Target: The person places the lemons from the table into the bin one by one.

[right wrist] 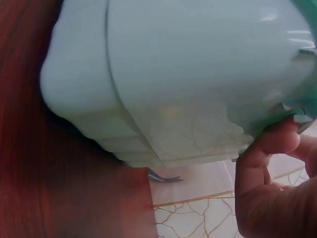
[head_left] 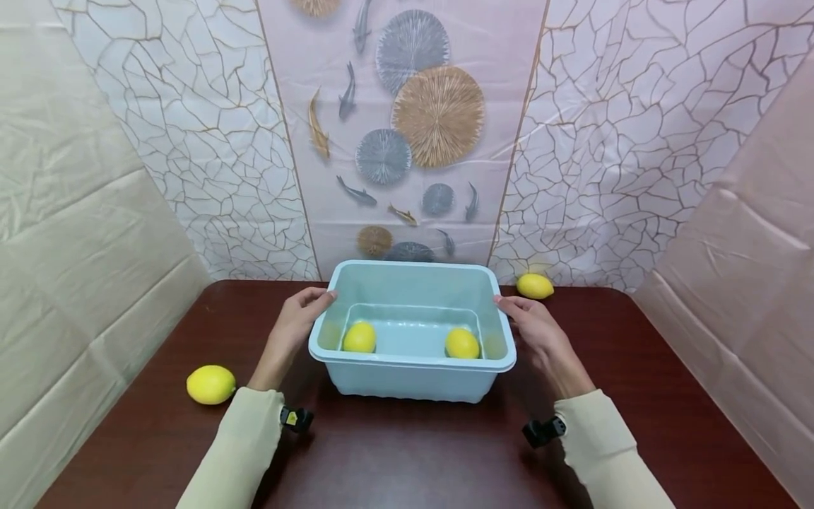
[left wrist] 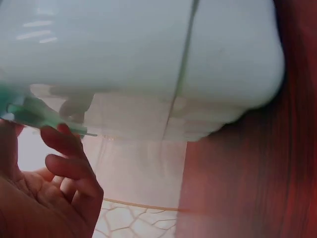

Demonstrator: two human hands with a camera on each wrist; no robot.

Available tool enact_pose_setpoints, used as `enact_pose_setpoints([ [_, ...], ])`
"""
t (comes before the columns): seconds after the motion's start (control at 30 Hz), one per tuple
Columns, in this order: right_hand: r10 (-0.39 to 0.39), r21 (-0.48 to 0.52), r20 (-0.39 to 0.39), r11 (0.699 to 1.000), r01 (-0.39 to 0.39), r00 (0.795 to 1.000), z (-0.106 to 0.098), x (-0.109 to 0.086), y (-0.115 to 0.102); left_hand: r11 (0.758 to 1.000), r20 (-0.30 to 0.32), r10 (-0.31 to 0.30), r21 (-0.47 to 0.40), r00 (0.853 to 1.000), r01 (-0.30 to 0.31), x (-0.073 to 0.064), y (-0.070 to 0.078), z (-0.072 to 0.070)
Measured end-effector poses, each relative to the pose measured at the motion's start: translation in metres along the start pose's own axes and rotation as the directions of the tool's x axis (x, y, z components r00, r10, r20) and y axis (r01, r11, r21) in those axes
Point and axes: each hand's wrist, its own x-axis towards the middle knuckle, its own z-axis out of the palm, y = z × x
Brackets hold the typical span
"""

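A pale blue plastic basin (head_left: 410, 382) stands at the middle of the table, with one lemon (head_left: 360, 337) in its left part and another lemon (head_left: 462, 343) in its right part. My left hand (head_left: 299, 318) grips the left rim, thumb on top and fingers curled under it. On the opposite side my right hand (head_left: 534, 325) pinches the right rim the same way. Both wrist views show the basin's outer wall (left wrist: 114, 44) close up, with curled fingers (right wrist: 267, 148) under the lip.
One loose lemon (head_left: 211, 384) lies on the dark wood table (head_left: 407, 459) left of my left forearm. Another lemon (head_left: 535, 285) sits at the back edge, behind my right hand. Patterned cloth (head_left: 407, 141) hangs behind the table, and pale cloth walls flank both sides.
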Motion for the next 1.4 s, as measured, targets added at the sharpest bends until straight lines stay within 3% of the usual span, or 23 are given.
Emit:
enact_pose_setpoints([
  [0.1,-0.004,0.036,0.008,0.999,0.004,1.0,0.0,0.001,0.001,0.993,-0.054,0.057,0.107,0.997,-0.051,-0.005,0.003,-0.004],
  [0.2,0.004,0.081,0.032,0.997,-0.007,0.999,-0.002,0.001,0.003,0.968,-0.087,0.129,0.229,0.988,-0.106,-0.012,0.005,-0.008],
  [0.3,0.004,0.116,0.049,0.993,-0.01,0.999,-0.002,0.001,0.005,0.947,-0.085,0.17,0.289,0.982,-0.139,-0.019,0.004,-0.013],
  [0.53,-0.006,0.116,0.049,0.993,0.001,0.999,0.002,0.003,0.011,0.911,-0.086,0.205,0.38,0.975,-0.158,-0.041,0.004,-0.031],
  [0.7,0.018,0.128,0.031,0.992,-0.022,0.999,0.002,0.001,0.01,0.86,-0.087,0.251,0.477,0.964,-0.181,-0.056,0.006,-0.047],
  [0.8,0.007,0.105,0.026,0.994,-0.009,1.0,0.001,0.001,0.009,0.814,-0.066,0.265,0.55,0.962,-0.186,-0.064,0.004,-0.059],
  [0.9,-0.01,0.081,0.03,0.997,0.008,0.999,-0.002,0.001,0.009,0.752,-0.008,0.229,0.637,0.973,-0.172,-0.071,-0.001,-0.071],
  [1.03,-0.022,0.076,0.036,0.997,0.019,0.999,-0.004,0.0,0.009,0.662,0.077,0.125,0.736,0.989,-0.141,-0.076,-0.012,-0.088],
  [1.1,-0.02,0.082,0.037,0.997,0.017,0.999,-0.005,0.0,0.01,0.631,0.099,0.076,0.766,0.992,-0.124,-0.079,-0.017,-0.093],
  [1.23,-0.016,0.114,0.054,0.993,0.01,0.998,-0.005,0.001,0.01,0.607,0.099,-0.003,0.791,0.995,-0.077,-0.084,-0.024,-0.104],
  [1.4,-0.011,0.126,0.067,0.992,0.003,0.998,-0.003,0.002,0.008,0.625,0.098,-0.14,0.781,0.985,0.011,-0.088,-0.034,-0.118],
])
